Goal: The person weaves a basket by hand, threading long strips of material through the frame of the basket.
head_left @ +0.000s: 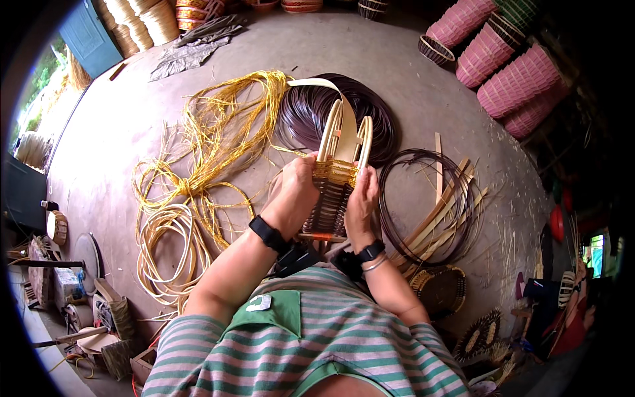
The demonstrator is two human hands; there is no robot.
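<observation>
We've got a half-woven basket gripped from both sides, held upright over the lap. Left hand is clenched around its left wall, thumb side toward the gold band. Right hand pinches the right wall, fingers curled onto the rim. Each hand's grip is closed on the basket.

Step, as we read it: weaving the upper section. Dark vertical stakes below the grip, a gold woven band level with our fingertips, pale flat handle strips arching up past the grip. Next move likely needs one hand freed to feed a strand while the other keeps the wall steady. Basket interior is hidden from us; contents can't be told.

Outward from the grip:
- Beyond the handle: coil of dark strands on the floor.
- Left of the grip: loose gold strands, then a pale cane coil nearer us.
- Right of the grip: thin dark hoop with flat bamboo slats lying across it.
- Below right: small round woven basket, looks empty.
- Far right: stacks of nested pink baskets, lying on their sides.
</observation>
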